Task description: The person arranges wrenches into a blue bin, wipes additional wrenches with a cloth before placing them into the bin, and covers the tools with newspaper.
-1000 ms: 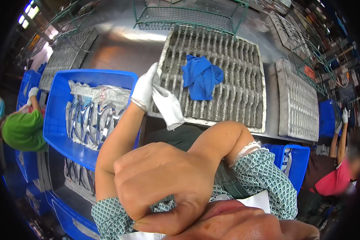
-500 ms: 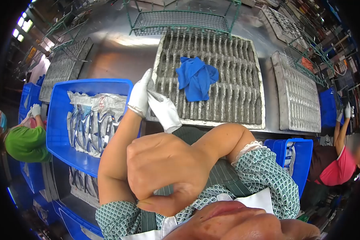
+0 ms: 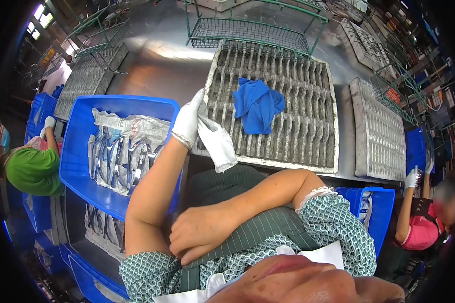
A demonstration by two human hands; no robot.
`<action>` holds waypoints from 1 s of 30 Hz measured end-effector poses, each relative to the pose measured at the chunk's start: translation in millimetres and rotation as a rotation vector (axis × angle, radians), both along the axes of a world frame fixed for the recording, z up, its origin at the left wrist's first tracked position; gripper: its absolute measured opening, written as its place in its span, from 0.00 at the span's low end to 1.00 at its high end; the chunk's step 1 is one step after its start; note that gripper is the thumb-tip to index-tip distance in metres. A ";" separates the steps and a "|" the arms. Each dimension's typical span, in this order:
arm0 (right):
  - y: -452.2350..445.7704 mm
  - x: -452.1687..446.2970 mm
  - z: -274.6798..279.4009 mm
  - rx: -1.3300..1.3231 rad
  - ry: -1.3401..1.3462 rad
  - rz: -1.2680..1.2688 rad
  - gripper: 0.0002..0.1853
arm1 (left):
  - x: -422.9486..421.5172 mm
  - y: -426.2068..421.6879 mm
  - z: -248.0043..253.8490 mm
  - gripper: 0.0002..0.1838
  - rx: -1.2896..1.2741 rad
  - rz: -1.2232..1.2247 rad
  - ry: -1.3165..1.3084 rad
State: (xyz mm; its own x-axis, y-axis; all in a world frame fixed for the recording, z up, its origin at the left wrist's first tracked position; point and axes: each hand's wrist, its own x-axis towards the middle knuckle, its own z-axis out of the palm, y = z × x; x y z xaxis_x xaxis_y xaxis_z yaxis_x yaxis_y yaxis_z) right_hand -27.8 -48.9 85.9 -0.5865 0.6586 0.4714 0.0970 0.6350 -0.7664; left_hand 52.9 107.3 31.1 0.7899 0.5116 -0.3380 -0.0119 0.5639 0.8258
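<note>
White glove (image 3: 216, 147) hangs from left hand (image 3: 188, 121); red newspaper print (image 3: 135, 126) is illegible.

On the metal table (image 3: 156, 70) stands a green wire rack (image 3: 250, 34), and toward the left lies a grey ridged slab (image 3: 88, 76). Another ridged slab (image 3: 379, 134), paler, lies toward the right. Inside a blue tub (image 3: 68, 146), dark curved pieces (image 3: 117, 154) rest upon a printed paper sheet (image 3: 149, 129). One more blue bin (image 3: 381, 217) is at lower right — partly hidden by a sleeve. A person in a green top (image 3: 33, 169) is at the left edge, and a person in pink (image 3: 422, 232) at the right — bright windows (image 3: 43, 19) show at upper left.
</note>
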 end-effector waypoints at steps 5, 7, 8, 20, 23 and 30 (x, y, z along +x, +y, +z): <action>-2.6 6.8 6.7 -0.158 -0.028 0.018 0.18 | -0.9 1.6 -4.4 0.23 -0.010 -0.018 -0.031; -4.8 8.6 9.2 -0.159 -0.030 0.020 0.19 | -1.5 1.8 -4.2 0.19 -0.027 -0.022 -0.035; -6.2 9.9 11.4 -0.178 -0.036 0.033 0.19 | -1.5 2.3 -5.4 0.19 -0.020 -0.026 -0.039; 6.6 -12.1 -47.1 -0.304 0.013 0.013 0.14 | -0.2 3.5 -6.9 0.24 -0.030 -0.017 -0.051; 8.5 -15.0 -48.2 -0.386 0.026 0.075 0.13 | -1.5 3.2 -4.8 0.23 -0.033 -0.021 -0.049; 18.5 -13.2 -46.6 -0.375 0.120 -0.238 0.18 | -1.0 5.3 -7.2 0.23 -0.055 0.003 -0.045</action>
